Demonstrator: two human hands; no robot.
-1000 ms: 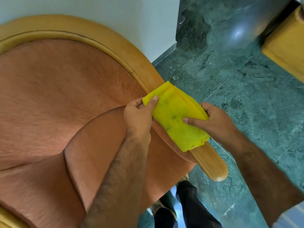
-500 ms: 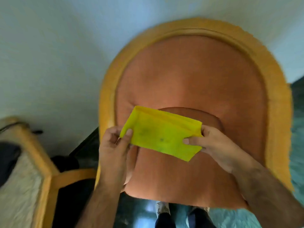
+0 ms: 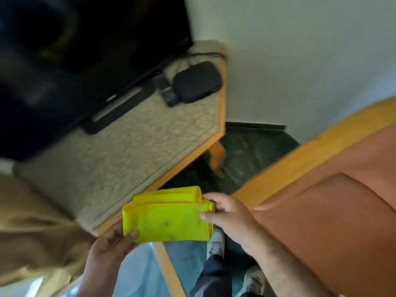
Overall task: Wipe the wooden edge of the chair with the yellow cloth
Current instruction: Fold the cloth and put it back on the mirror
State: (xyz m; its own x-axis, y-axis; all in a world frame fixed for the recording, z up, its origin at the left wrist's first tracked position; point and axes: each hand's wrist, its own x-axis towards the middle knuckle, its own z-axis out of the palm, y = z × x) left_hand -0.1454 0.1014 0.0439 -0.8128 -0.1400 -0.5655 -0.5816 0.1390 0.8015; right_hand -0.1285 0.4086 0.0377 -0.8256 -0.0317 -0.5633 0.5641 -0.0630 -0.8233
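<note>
The yellow cloth (image 3: 168,215) is now off the chair's wooden edge (image 3: 300,159), held folded between left hand (image 3: 111,247) and right hand (image 3: 229,217), fingers clamped on its ends; wiping is interrupted, likely repositioning.

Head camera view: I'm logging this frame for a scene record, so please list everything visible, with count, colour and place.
Yellow cloth: one, folded, held between both hands, off the chair.
Chair: one, orange upholstery, right.
Wooden edge: one, honey-coloured, along the chair's upper left side.
Table: one, speckled beige top with wooden trim, centre left.
TV: one, black, on the table.
Black box: one, near the table's far corner.
Remote: one, black, beside the box.
Floor: dark green.
Wall: pale.
Shoes: two, light, bottom.
Left hand: grips the cloth's lower left corner.
Right hand: pinches the cloth's right end.
</note>
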